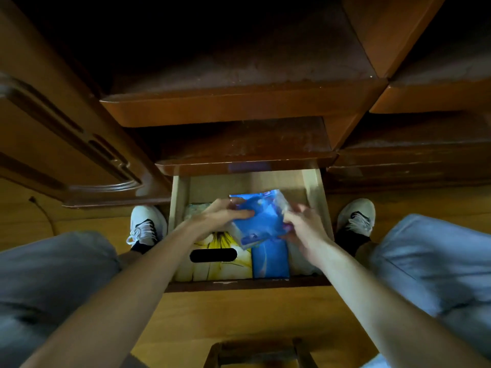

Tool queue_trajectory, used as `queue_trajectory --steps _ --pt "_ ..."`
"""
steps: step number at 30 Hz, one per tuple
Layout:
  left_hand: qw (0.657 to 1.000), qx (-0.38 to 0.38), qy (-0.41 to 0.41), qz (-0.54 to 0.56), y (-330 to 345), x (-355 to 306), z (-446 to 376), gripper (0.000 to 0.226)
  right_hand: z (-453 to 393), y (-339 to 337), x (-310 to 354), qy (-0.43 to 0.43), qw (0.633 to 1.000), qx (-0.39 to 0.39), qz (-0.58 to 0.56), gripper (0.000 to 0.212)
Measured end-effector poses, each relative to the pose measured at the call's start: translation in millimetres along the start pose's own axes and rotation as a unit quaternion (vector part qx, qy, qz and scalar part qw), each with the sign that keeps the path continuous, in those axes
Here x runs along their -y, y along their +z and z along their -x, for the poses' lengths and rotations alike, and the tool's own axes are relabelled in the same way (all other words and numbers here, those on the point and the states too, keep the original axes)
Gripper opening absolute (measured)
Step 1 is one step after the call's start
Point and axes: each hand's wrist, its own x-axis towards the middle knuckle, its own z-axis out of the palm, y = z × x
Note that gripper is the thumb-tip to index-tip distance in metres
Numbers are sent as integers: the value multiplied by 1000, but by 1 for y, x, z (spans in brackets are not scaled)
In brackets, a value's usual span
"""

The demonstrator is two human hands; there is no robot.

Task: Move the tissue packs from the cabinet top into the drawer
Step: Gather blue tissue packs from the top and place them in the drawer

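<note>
A dark brown wooden cabinet point(239, 110) fills the upper half of the view, its stepped shelves running from nine o'clock to three o'clock, with a carved door panel point(66, 155) at nine o'clock. Below lies a pale wooden floor point(233, 314). The person's legs in grey trousers point(47, 282) spread toward seven and four o'clock, with a white sneaker point(146, 224) just left of the drawer and another point(357, 216) just right of it. At six o'clock the top of a wooden stool point(260, 351) shows at the frame's edge.

At the centre the open drawer point(179, 203) is pulled out toward the person, its light wood walls visible. Inside, a yellow tissue pack point(228, 269) lies along the front left, and a blue tissue pack point(271, 261) lies touching its right side. Something pale sits at the drawer's right edge; it is too blurred to identify.

Above these, both hands grasp a blue and purple tissue pack point(263, 219), tilted and held over the drawer's middle. The left hand point(220, 216) grips its left edge with the fingers curled on top. The right hand point(303, 227) clasps its right edge, the plastic wrapper bunched between the fingers.
</note>
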Motion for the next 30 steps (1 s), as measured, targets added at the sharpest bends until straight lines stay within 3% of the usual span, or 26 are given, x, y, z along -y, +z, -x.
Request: queue_trajectory --steps 3,5,7,9,11,13,16,18,21,24,30 --pt "992 -51 -53 104 -32 20 23 29 -2 26 -7 -14 995 99 14 49" --pt "979 -38 -118 162 -53 35 41 23 0 33 -10 -62 976 169 122 61" --pt "970 -33 -165 174 -69 50 56 24 2 38 -14 -48 953 241 176 75" --pt "971 -47 -160 173 -73 60 65 24 1 42 -21 -28 939 295 172 78" --pt "972 -73 -115 191 -69 61 71 20 1 47 -25 -55 937 257 231 77" --pt "977 -108 -38 179 -67 58 76 35 2 52 -25 -68 939 192 277 79" --pt "969 -221 49 101 -72 50 77 44 -1 59 -25 -48 943 164 284 82" --pt "952 -291 87 35 -82 41 71 44 -4 61 -27 -50 953 142 264 75" --pt "926 -334 106 -137 -98 29 56 42 -9 59 -27 -64 958 118 254 52" --pt "906 -317 101 -260 -107 26 36 44 -14 50 -31 -33 959 122 252 41" --pt "908 -175 46 -378 -103 32 -2 50 -18 36 -44 -15 946 148 288 38"
